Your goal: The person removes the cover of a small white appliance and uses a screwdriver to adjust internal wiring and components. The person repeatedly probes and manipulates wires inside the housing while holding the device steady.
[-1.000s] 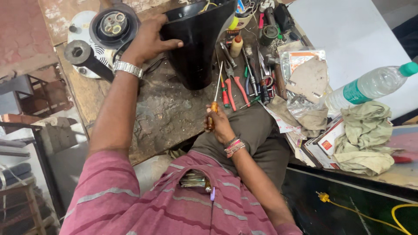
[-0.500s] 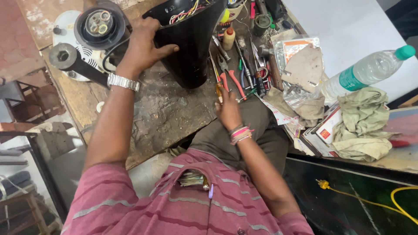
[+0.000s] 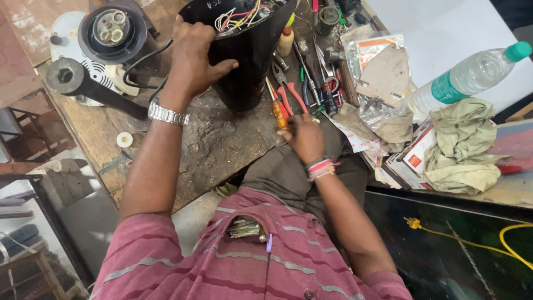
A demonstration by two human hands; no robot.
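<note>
Since the earlier frame, right hand [image 3: 304, 136] has travelled from the bench's near edge up to the orange-handled screwdriver [image 3: 276, 109] and is closed about its handle. Left hand [image 3: 194, 58] is clamped on the rim of the black housing [image 3: 247, 61], which stands near the workbench [image 3: 222, 144] far edge. Housing judged rigid, moderately heavy, smooth-sided; the rim gives the surest hold. Loose wires [image 3: 239, 16] inside look fragile.
</note>
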